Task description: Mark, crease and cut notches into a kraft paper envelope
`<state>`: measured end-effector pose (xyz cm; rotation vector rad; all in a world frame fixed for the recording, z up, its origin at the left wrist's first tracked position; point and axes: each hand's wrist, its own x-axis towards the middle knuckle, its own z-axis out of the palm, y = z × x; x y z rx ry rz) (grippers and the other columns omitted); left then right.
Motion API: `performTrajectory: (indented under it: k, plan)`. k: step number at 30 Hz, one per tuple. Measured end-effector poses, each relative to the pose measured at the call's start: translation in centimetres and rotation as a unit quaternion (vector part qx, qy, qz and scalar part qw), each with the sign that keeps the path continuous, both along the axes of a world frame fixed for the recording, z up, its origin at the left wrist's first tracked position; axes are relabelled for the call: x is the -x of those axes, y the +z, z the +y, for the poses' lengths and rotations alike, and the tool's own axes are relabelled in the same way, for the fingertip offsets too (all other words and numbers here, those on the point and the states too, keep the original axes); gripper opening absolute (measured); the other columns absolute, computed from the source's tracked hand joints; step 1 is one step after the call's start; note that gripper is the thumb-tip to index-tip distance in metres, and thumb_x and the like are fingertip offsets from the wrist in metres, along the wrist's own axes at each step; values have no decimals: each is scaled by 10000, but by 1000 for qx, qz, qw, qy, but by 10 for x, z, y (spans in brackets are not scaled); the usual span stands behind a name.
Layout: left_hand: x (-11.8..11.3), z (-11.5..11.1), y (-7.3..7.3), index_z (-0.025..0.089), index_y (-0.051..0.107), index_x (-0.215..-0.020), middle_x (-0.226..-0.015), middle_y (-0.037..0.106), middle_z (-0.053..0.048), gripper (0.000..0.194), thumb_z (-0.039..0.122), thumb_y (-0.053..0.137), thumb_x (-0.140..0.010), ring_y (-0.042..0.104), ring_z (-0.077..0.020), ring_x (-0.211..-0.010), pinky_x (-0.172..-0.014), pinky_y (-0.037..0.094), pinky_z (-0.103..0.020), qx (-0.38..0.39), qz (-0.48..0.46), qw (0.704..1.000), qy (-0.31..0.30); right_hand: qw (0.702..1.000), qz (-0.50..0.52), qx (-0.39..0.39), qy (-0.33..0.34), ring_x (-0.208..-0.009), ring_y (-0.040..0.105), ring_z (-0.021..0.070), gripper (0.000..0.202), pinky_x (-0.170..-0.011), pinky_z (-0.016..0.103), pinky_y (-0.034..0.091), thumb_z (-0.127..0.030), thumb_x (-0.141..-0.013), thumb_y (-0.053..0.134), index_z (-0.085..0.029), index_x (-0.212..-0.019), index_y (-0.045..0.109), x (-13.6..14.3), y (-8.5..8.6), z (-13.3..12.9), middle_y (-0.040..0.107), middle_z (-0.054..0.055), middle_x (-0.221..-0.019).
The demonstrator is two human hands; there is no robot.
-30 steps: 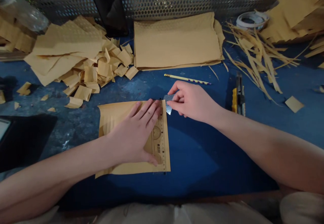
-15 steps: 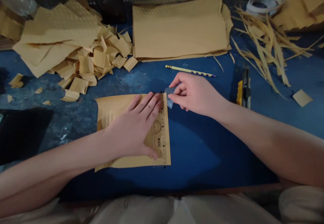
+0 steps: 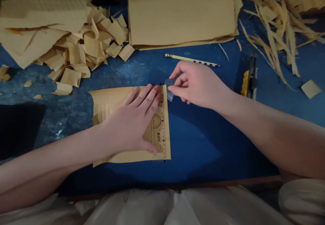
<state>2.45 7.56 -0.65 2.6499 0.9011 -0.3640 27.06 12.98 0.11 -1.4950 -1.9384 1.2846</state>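
Note:
My left hand (image 3: 134, 118) lies flat with its fingers spread, pressing a clear ruler (image 3: 159, 125) onto a sheet of brown paper (image 3: 122, 94). The ruler runs along the sheet's right edge and is partly covered by the hand. At the sheet's top right corner, my right hand (image 3: 194, 84) pinches a small flat grey-blue piece (image 3: 170, 93) with fine markings; its exact kind I cannot make out. Just beyond that hand lies a pale yellow pencil (image 3: 190, 59) with purple spots.
A yellow and black utility knife (image 3: 251, 79) lies to the right. At the back are stacked brown paper (image 3: 182, 15), small cut pieces (image 3: 91, 45) on the left and shredded strips (image 3: 281, 32) on the right. A dark flat object (image 3: 19, 128) is at far left.
The head view has tilted downward, so the table's contents sit higher in the picture. Both hands keep nearly the same place on the paper and beside its corner.

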Motion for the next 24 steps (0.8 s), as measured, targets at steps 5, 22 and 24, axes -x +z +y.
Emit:
performTrajectory:
  k: [5,22,24]
  plan:
    - [1,0,-1,-26,-24,-1698,-1786,-94,-274,1558,1049,511,-706,-100,-452,-1680,-1339,-133,-557,4,1,1000,1,1000,-10,1,-3,-436,607,123,225,-582,319,499,-133,-914,739,-239,-940,542,1,0,0,674,-89,-609]
    - [-6,1,6,-43,15,-1695,-1780,-69,-296,1590,1019,610,-672,-69,-497,-1670,-1348,-51,-621,20,25,999,11,1000,6,-12,-10,-438,617,137,234,-513,307,494,-153,-902,752,-242,-924,536,1,-3,-2,685,-70,-620]
    - [-7,1,7,-48,30,-1693,-1779,-59,-302,1597,1008,637,-662,-59,-503,-1669,-1349,-41,-624,21,30,999,14,1000,7,-12,-12,-431,613,134,241,-512,302,497,-147,-898,751,-244,-916,531,2,-2,-2,681,-73,-611]
